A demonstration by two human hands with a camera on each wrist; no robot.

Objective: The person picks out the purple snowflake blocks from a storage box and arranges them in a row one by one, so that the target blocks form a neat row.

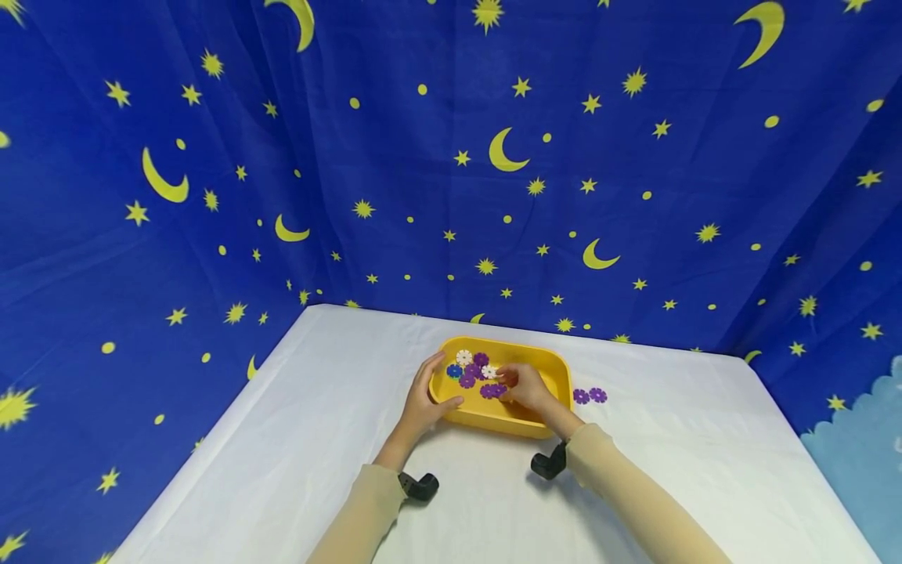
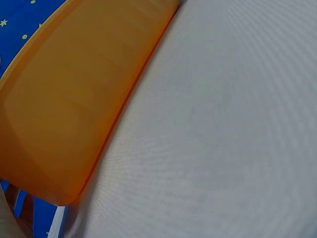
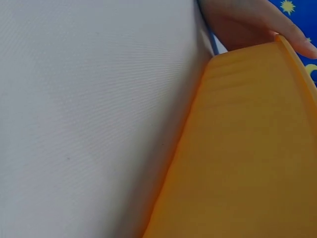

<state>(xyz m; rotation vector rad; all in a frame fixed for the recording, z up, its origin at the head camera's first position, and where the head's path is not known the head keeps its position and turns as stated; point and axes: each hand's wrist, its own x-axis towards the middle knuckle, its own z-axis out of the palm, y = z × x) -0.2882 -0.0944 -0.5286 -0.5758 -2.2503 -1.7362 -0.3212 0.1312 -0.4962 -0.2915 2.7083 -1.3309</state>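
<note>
A yellow plastic tub holds several flower-shaped plastic discs: purple discs, white discs and a blue disc. Around the tub's left end my left hand grips the wall, thumb over the front rim; the right wrist view shows this thumb at the rim too. My right hand reaches over the front wall into the tub. Its curled fingertips pinch a small red disc, partly hidden by the fingers, close beside a white disc.
Two purple discs lie on the white-covered table, just right of the tub. A blue curtain with yellow moons and stars rises behind and at the sides. Black wrist cameras hang below both forearms.
</note>
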